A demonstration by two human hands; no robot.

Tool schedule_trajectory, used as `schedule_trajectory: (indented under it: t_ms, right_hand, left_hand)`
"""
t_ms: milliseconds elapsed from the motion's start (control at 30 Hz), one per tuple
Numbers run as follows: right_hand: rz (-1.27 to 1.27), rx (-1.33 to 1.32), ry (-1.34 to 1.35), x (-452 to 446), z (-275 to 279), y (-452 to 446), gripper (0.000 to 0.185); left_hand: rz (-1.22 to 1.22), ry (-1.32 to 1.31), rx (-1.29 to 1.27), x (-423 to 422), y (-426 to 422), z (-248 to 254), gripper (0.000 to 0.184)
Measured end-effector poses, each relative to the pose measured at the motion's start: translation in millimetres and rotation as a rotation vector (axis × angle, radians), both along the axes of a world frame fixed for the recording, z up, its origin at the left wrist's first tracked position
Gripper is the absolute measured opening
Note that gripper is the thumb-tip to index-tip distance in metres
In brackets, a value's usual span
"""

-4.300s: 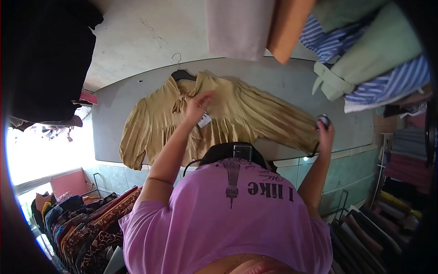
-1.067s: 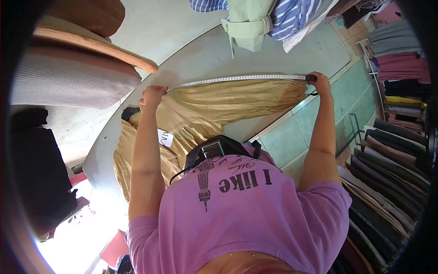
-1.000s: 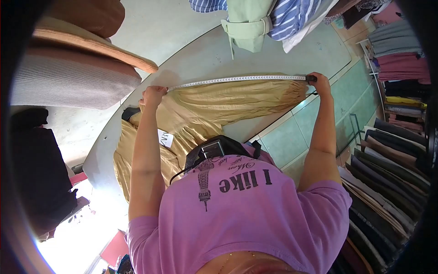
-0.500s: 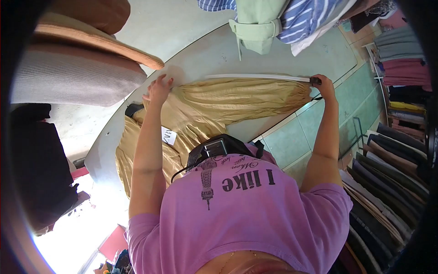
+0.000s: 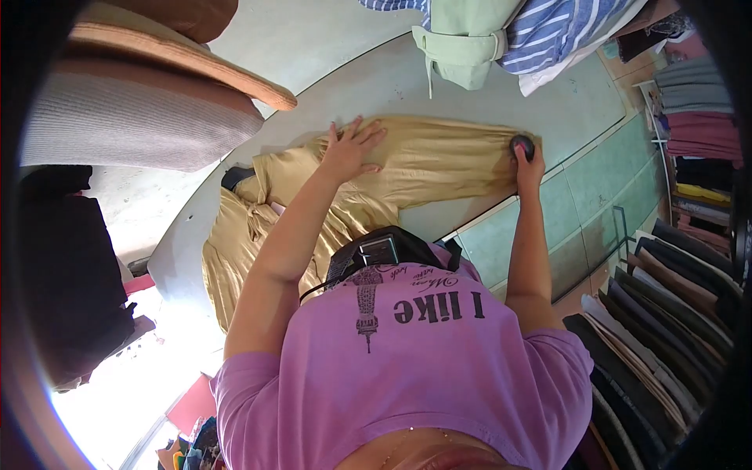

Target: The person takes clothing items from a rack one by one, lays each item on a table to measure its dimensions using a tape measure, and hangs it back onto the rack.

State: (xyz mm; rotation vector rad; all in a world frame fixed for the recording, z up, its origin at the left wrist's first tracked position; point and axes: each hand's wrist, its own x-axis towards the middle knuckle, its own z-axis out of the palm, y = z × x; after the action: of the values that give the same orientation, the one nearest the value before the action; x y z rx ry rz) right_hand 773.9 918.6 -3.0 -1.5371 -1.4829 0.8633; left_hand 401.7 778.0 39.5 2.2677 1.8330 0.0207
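A gold satin garment lies spread on a large pale board. One long section of it, which looks like a sleeve, stretches right. My left hand rests on the upper part of that section, fingers spread and palm down. At the section's far right end, my right hand is closed around a dark round-ended object; its kind does not show. Towards my waist, the rest of the garment falls in folds with a knotted tie. A dark piece shows at its left edge.
Clothes hang close at the upper left, among them a grey ribbed garment. A light green belted garment hangs at the top. Folded clothes and a row of hanging trousers stand at the right beside the tiled floor.
My left hand has moved right and down onto the fabric. My right hand has shifted left. The long white strip along the sleeve's upper edge is out of sight, and the fabric lies wider.
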Motion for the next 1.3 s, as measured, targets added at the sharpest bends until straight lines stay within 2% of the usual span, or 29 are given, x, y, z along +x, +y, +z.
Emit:
schedule_trajectory:
  t_ms: [67, 200, 267, 300, 367, 400, 467, 500, 567, 667, 800, 867, 900, 967, 1000, 1067, 1300]
  right_hand:
    - [0.044, -0.031, 0.064, -14, -2, 28, 0.025]
    - [0.083, -0.030, -0.005, -52, 4, 74, 0.024]
    - [0.093, 0.047, -0.078, -65, 26, 72, 0.025]
    - [0.103, 0.121, -0.156, -72, 33, 66, 0.026]
    - [0.147, 0.064, -0.115, -80, 30, 38, 0.028]
    - [0.193, 0.007, -0.073, -85, 31, 19, 0.029]
    - [0.292, 0.051, 0.010, -111, 44, -31, 0.028]
    - [0.344, 0.054, -0.039, -122, 42, -52, 0.026]
    - [0.445, 0.102, -0.099, -144, 45, -82, 0.025]
    - [0.514, 0.196, -0.188, -161, 47, -93, 0.026]
    - [0.551, 0.239, -0.402, -172, 50, -95, 0.029]
    - [0.553, 0.204, -0.476, -178, 51, -95, 0.029]
    - [0.559, 0.174, -0.549, -180, 51, -95, 0.029]
    - [0.553, 0.147, -0.587, -184, 46, -97, 0.030]
    - [0.554, 0.119, -0.626, -184, 42, -99, 0.031]
    - [0.559, 0.118, -0.671, -183, 34, -103, 0.031]
    - [0.559, 0.069, -0.717, -165, 32, -118, 0.031]
  left_hand:
    - [0.172, 0.141, -0.098, -7, 7, 3, 0.085]
    - [0.238, 0.198, -0.115, -20, 17, 5, 0.091]
    - [0.336, 0.131, -0.116, -18, 22, 10, 0.077]
    - [0.334, 0.133, -0.115, -18, 23, 8, 0.077]
    - [0.307, 0.003, 0.172, -16, 21, 1, 0.054]
    - [0.309, 0.002, 0.167, -10, 23, 5, 0.054]
    - [0.461, -0.926, -0.296, 11, 26, 16, 0.036]
    - [0.467, -0.927, -0.303, 22, 25, 14, 0.036]
    - [0.678, -1.550, -0.726, 37, 25, 12, 0.033]
    - [0.659, -1.402, -0.691, 27, 29, -1, 0.030]
    - [0.759, -1.442, -0.728, 11, 36, -1, 0.026]
    - [0.638, -0.987, -0.456, -3, 49, -7, 0.020]
    - [0.635, -0.986, -0.458, -9, 55, -9, 0.020]
    - [0.768, -0.663, -0.111, -19, 69, -6, 0.018]
    - [0.768, -0.666, -0.115, -24, 72, -11, 0.018]
    - [0.723, -0.479, 0.031, -28, 75, -19, 0.016]
    - [0.770, -0.434, 0.070, -23, 76, -24, 0.013]
